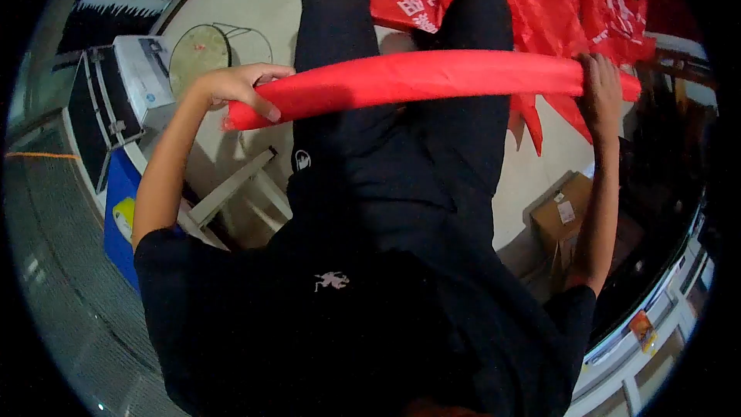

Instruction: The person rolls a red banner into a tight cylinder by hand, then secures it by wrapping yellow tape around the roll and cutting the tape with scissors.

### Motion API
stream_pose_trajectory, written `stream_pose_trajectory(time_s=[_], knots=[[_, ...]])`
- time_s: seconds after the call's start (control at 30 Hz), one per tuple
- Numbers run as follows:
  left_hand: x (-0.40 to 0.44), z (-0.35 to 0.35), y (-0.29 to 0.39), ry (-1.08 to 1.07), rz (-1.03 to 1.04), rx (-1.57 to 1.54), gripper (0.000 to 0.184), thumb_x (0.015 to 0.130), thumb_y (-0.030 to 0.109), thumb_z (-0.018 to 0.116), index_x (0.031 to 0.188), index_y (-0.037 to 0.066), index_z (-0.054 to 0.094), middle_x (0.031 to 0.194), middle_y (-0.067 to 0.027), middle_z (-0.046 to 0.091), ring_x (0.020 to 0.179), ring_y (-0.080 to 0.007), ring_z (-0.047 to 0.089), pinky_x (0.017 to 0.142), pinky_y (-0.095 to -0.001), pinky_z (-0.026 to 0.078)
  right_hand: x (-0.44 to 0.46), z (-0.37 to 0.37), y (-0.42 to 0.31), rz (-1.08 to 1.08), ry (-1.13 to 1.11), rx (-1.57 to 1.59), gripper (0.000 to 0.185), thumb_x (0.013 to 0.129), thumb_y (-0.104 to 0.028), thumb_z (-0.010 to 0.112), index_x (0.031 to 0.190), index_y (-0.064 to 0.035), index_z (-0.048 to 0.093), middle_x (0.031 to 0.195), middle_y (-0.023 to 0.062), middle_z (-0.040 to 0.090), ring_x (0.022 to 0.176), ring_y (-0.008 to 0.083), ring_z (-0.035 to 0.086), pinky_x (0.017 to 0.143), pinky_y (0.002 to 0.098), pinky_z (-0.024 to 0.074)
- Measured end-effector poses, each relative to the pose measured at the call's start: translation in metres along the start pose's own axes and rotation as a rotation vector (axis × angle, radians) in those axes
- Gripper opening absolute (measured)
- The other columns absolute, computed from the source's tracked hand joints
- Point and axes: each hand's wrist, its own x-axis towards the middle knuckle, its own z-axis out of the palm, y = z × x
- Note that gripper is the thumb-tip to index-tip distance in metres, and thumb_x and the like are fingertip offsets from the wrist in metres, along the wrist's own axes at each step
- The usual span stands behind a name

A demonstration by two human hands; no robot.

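A long red roll of fabric-like material (432, 76) lies across my thighs, slightly bowed. My left hand (245, 91) grips its left end, with the thumb on the near side and the fingers partly hidden behind. Near the right end, my right hand (600, 93) is wrapped over the roll, and a short piece sticks out past it. Beyond my knees, crumpled red sheeting with white characters (532, 0) is spread over the floor, and a pointed strip hangs by my right knee.
A round-topped stool (199, 54) and a silver-edged black case (94, 112) stand at the left, with a white box (145, 69) beside it. A pale frame (235, 189) is near my left hip. A cardboard box (562, 212) sits on the floor at the right.
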Motion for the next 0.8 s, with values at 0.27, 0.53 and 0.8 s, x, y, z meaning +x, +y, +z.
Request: stream_pose_trajectory(time_s=[0.27, 0.53, 0.8], knots=[[0.002, 0.013, -0.081, -0.036, 0.099, -0.82, 0.068, 0.089, 0.029, 0.06, 0.143, -0.005, 0.036, 0.134, -0.0204, 0.056, 0.114, -0.0321, 0.062, 0.093, -0.0452, 0.054, -0.036, 0.02, 0.026, 0.007, 0.119, -0.09, 0.046, 0.078, -0.004, 0.059, 0.123, -0.0085, 0.057, 0.116, 0.0156, 0.061, 0.11, 0.0379, 0.058, 0.097, 0.0504, 0.0435], [0.022, 0.035, -0.151, 0.076, 0.032, -0.731, 0.052, 0.097, 0.034, 0.055, 0.135, 0.0, 0.05, 0.118, -0.0185, 0.065, 0.092, -0.0287, 0.07, 0.074, -0.0383, 0.057, -0.032, 0.022, 0.021, -0.042, 0.091, 0.021, 0.051, 0.072, -0.005, 0.066, 0.122, -0.0063, 0.052, 0.111, 0.0147, 0.06, 0.107, 0.038, 0.057, 0.095, 0.0484, 0.0412], [0.009, 0.077, -0.142, 0.03, 0.385, -1.201, 0.039, 0.099, 0.032, 0.055, 0.124, 0.002, 0.056, 0.096, -0.011, 0.061, 0.069, -0.015, 0.059, 0.054, -0.0264, 0.048, -0.04, 0.033, 0.014, 0.012, 0.006, 0.151, 0.051, 0.07, 0.0, 0.069, 0.119, -0.0036, 0.055, 0.111, 0.0172, 0.061, 0.106, 0.0395, 0.057, 0.093, 0.0461, 0.043]])
